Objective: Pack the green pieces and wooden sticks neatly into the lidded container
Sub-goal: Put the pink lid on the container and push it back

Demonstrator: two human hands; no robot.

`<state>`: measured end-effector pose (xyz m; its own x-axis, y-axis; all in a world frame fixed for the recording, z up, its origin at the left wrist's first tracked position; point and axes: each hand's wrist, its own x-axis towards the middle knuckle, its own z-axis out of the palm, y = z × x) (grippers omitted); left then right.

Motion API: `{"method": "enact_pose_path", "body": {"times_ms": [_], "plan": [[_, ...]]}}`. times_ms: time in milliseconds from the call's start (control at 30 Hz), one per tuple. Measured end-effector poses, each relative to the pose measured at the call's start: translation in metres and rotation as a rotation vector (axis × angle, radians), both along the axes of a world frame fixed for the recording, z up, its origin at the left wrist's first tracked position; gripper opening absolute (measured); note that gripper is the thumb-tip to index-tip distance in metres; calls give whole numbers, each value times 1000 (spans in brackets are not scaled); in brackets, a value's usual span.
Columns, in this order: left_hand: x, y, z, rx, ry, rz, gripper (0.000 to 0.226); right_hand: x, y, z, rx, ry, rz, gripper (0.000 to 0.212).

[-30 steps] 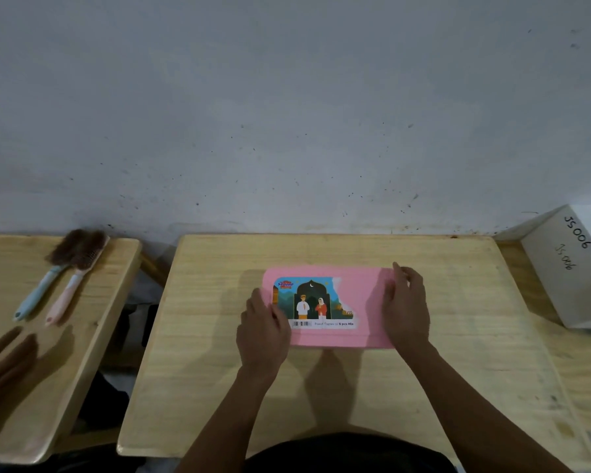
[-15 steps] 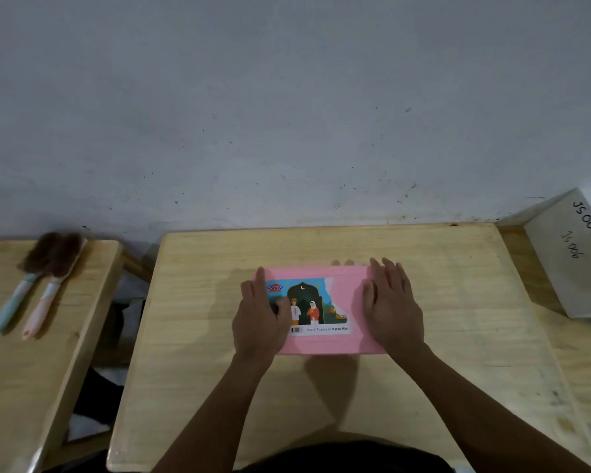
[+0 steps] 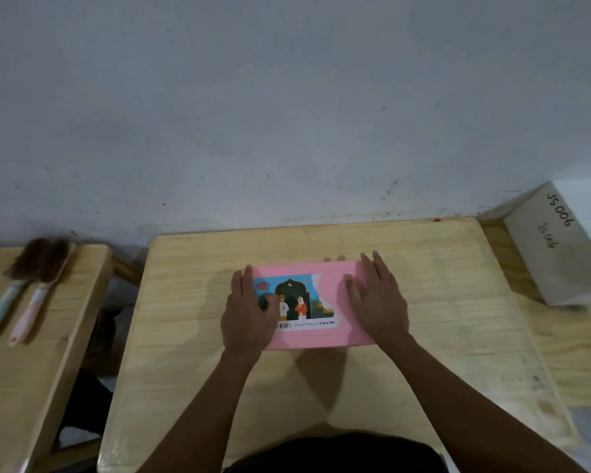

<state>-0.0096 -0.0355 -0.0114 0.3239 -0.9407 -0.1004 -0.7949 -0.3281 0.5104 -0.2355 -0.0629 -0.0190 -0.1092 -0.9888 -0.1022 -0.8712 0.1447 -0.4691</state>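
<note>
Both palms lie flat on the closed pink container (image 3: 331,276), the wooden table (image 3: 458,302) under it. The left hand (image 3: 249,315) covers its left end and the right hand (image 3: 377,302) its right end, with fingers straight, close together, gripping nothing.

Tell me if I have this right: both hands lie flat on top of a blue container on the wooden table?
Not quite. The head view shows the container is pink, not blue. The rest holds: the left hand and right hand lie flat on top of it, on the wooden table.
</note>
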Motion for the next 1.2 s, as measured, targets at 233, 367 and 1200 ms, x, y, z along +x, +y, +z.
{"method": "enact_pose_path", "body": {"times_ms": [233, 367, 1200], "plan": [[18, 8, -12, 87, 315, 222, 55, -8, 12, -11, 80, -641, -373, 53], [30, 19, -15, 94, 448, 308, 25, -21, 29, -21, 239, -892, -368, 31], [13, -113, 13, 68, 542, 265, 39, -40, -96, 10, 169, -1088, -439, 27]]}}
